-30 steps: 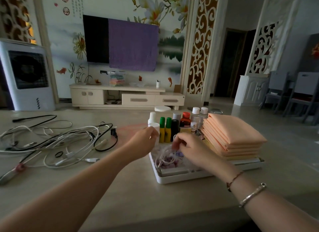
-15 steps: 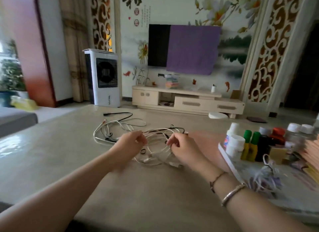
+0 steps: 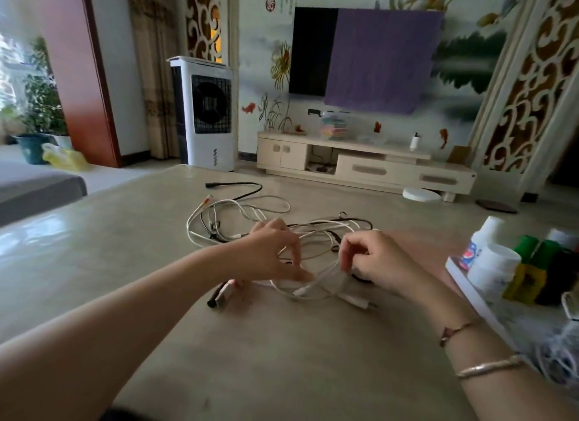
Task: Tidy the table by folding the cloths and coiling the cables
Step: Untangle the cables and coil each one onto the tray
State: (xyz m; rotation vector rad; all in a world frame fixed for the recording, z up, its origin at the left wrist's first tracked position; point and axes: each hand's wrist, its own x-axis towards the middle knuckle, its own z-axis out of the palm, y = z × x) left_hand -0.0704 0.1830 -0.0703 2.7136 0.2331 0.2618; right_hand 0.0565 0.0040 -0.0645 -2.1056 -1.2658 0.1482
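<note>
A big room has a painted wall with a TV (image 3: 313,51) half covered by a purple cloth (image 3: 382,60). Under it stands a long low cabinet (image 3: 360,167). To the left of it stands a tall white fan box (image 3: 205,113). Closer in is a wide tan table (image 3: 125,248) that fills the lower part of the view.

In the middle of the table lies a messy pile of cables (image 3: 250,214), mostly white with some black ones mixed in. One black cable (image 3: 238,187) runs out toward the far edge. At the right edge sits a white tray (image 3: 470,283) with white bottles (image 3: 492,267) and green-capped bottles (image 3: 532,264) standing in it.

Both arms reach in over the near side of the pile. The left hand (image 3: 272,254) has its fingers bent down onto the white cables, and it seems to pinch one, but I cannot tell for sure. The right hand (image 3: 376,261) is curled, and its fingertips pinch a white cable just above the table. The two hands are near each other but not touching. The right wrist wears two bracelets (image 3: 470,345). A small dark plug (image 3: 219,295) lies just below the left hand.
</note>
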